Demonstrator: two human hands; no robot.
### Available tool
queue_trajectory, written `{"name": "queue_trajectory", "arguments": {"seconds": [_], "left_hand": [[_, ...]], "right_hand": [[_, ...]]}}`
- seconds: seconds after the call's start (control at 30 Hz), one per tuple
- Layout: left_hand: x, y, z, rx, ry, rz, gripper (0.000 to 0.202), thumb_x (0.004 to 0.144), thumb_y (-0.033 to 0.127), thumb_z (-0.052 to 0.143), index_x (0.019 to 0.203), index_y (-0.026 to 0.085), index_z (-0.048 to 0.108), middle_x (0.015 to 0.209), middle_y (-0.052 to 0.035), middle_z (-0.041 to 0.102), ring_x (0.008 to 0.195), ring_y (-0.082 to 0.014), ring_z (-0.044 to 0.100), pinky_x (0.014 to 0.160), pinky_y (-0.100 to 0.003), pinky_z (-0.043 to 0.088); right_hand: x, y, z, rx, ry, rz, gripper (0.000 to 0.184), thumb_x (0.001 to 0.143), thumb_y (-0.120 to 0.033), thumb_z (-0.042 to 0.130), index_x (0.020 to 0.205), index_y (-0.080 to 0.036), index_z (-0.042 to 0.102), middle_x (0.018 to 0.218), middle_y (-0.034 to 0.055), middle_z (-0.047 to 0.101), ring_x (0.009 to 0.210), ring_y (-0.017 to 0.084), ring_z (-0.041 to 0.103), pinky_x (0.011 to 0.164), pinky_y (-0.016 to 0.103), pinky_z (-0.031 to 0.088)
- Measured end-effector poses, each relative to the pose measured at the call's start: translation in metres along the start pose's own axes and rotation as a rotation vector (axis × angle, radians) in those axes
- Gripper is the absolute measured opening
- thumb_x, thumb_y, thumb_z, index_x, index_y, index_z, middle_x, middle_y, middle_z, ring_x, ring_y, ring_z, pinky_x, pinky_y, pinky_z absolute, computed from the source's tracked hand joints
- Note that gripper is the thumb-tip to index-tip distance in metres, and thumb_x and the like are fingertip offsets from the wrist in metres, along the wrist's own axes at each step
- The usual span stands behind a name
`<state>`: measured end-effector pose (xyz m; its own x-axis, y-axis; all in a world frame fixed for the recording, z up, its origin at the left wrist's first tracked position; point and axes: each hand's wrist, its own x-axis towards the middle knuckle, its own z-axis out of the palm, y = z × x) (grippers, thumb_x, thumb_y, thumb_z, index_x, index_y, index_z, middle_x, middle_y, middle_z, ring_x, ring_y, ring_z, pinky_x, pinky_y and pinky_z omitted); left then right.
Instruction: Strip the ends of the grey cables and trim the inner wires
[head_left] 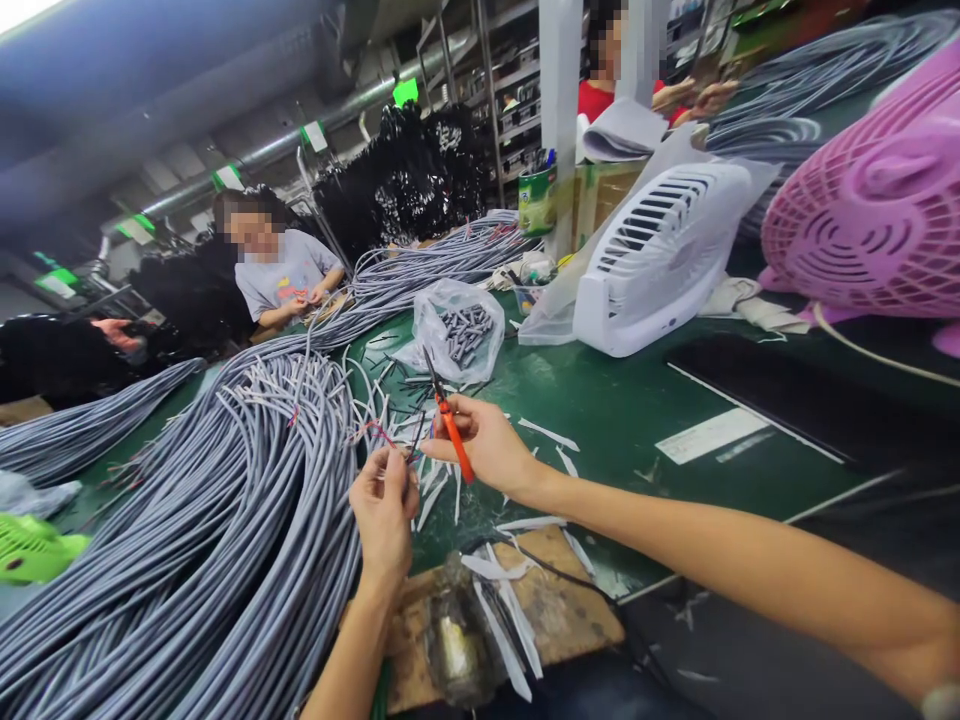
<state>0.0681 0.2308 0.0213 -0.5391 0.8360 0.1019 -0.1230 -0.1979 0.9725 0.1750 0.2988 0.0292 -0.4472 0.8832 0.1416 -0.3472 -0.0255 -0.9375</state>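
My left hand (386, 500) pinches the stripped end of a grey cable, where thin coloured wires (377, 432) fan out past the fingertips. Just right of it, my right hand (484, 445) is closed round an orange-handled cutting tool (454, 440). Its narrow dark jaws point up and away; whether it is pliers or scissors I cannot tell. The fingertips of both hands almost meet near a dark thin strand. To the left lies a big bundle of grey cables (247, 510), their pale stripped ends gathered near my left hand.
A clear plastic bag (457, 330) of short grey tubes sits beyond my hands. White scraps (431, 495) litter the green table (592, 400). On the right are a white fan (660, 260), a pink fan (877, 220) and a black mat (780, 390). A wooden board (559, 600) is nearest me. Two co-workers (281, 270) sit opposite.
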Motion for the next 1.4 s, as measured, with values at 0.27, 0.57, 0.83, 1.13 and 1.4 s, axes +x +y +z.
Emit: {"name": "queue_trajectory", "arguments": {"seconds": [0.27,0.57,0.83,1.13,1.4], "left_hand": [[-0.004,-0.001,0.0,0.197,0.104,0.194,0.025,0.055,0.032,0.076,0.07,0.014,0.068,0.05,0.0046,0.054,0.039,-0.0037,0.042,0.037,-0.014,0.031],[-0.005,-0.004,0.001,0.134,0.15,0.207,0.032,0.065,0.044,0.068,0.07,0.013,0.065,0.049,0.0019,0.058,0.028,-0.0028,0.035,0.028,-0.016,0.024],[-0.002,0.011,-0.022,0.182,-0.336,0.106,0.023,0.065,0.033,0.071,0.078,0.018,0.06,0.068,-0.0011,0.061,0.043,-0.0054,0.044,0.038,-0.016,0.033],[-0.003,0.015,-0.032,0.354,-0.173,0.589,0.016,0.074,0.02,0.06,0.059,0.017,0.057,0.062,0.0003,0.053,0.05,-0.0088,0.048,0.047,-0.02,0.04],[-0.01,0.011,-0.033,0.51,-0.193,0.695,0.015,0.072,0.01,0.054,0.061,0.018,0.061,0.064,-0.0001,0.054,0.052,-0.0102,0.05,0.044,-0.019,0.037]], "right_hand": [[-0.007,-0.005,-0.003,0.011,-0.068,0.024,0.042,0.043,-0.029,0.08,0.062,-0.016,0.045,0.053,-0.0101,0.046,0.048,0.004,0.04,0.05,0.019,0.033],[-0.006,-0.003,0.0,0.067,-0.035,0.094,0.041,0.042,-0.029,0.081,0.061,-0.016,0.047,0.05,-0.0104,0.046,0.045,0.003,0.038,0.047,0.018,0.032],[-0.001,-0.005,-0.014,-0.11,-0.039,0.029,0.039,0.056,-0.043,0.071,0.062,-0.018,0.042,0.051,-0.0082,0.044,0.046,0.006,0.038,0.046,0.02,0.031],[-0.017,-0.004,-0.015,-0.832,-0.119,-0.533,0.029,0.07,-0.035,0.064,0.06,-0.018,0.043,0.06,-0.0041,0.042,0.053,0.009,0.036,0.052,0.021,0.031],[-0.019,0.002,-0.018,-1.051,-0.174,-0.602,0.021,0.075,-0.034,0.062,0.067,-0.016,0.055,0.062,-0.0004,0.051,0.053,0.011,0.042,0.053,0.023,0.033]]}}
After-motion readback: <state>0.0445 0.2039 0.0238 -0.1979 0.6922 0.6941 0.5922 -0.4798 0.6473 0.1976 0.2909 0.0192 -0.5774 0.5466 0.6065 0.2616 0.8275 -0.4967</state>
